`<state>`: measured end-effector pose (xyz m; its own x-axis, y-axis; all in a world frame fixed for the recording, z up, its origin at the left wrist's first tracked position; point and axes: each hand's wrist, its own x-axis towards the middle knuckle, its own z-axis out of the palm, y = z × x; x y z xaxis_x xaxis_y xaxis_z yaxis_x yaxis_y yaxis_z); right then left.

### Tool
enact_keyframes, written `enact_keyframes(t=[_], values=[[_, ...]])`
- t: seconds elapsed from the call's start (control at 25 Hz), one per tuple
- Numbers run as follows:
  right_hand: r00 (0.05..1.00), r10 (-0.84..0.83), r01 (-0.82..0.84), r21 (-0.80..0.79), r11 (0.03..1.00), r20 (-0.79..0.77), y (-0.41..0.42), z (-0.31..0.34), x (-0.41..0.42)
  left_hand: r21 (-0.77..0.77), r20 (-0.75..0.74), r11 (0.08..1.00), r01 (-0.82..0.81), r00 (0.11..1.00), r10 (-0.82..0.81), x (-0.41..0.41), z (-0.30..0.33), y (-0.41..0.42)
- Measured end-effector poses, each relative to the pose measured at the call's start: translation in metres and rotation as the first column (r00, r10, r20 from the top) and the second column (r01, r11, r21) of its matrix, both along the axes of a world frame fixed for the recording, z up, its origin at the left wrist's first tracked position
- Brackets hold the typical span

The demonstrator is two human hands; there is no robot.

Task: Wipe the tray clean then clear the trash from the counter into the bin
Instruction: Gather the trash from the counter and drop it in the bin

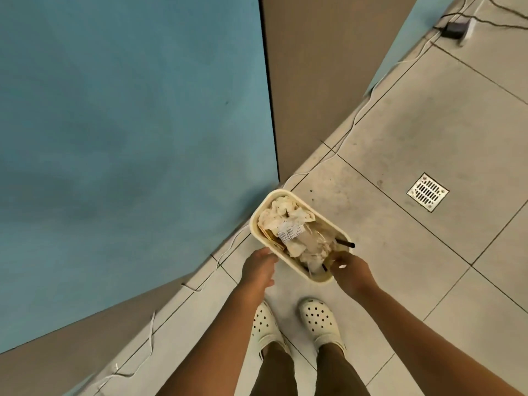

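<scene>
The bin (297, 235) sits on the floor tiles at lower centre of the frame, just beside the blue counter side, and it is heaped to the rim with crumpled paper (285, 221). That is the risk: the pile rides so high that anything more pressed in may tumble over the edge onto the floor. A dark straw (345, 243) already juts past the right rim and could flip out if nudged.

Both arms reach straight down from the bottom of the frame. The left hand (258, 267) hangs just by the bin's near left rim, fingers loosely bent and holding nothing. The right hand (347, 268) is at the near right rim, fingers curled, perhaps pinching a small white scrap; the view is too blurred to be sure.
</scene>
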<state>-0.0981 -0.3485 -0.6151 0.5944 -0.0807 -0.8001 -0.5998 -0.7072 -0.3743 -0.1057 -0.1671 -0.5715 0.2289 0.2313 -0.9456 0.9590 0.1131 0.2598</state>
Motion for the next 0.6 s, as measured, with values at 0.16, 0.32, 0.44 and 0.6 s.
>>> enact_keyframes(t=[0.16,0.32,0.44,0.6], values=[[0.998,0.019,-0.022,0.051,0.998,0.06,0.002,0.057,-0.01,-0.001,0.102,1.0,-0.029,0.994,0.029,-0.003,0.065,0.005],[0.975,-0.066,0.024,0.192,0.981,0.213,0.016,0.155,0.023,0.007,0.29,1.0,-0.027,0.957,0.023,0.015,0.169,0.007],[0.921,-0.034,-0.093,0.303,0.949,0.389,0.029,0.256,0.042,0.029,0.445,0.999,-0.035,0.895,0.019,0.014,0.272,0.006],[0.764,-0.033,-0.308,0.409,0.859,0.644,0.044,0.398,0.048,0.034,0.639,0.998,-0.054,0.769,0.02,-0.003,0.405,0.008]])
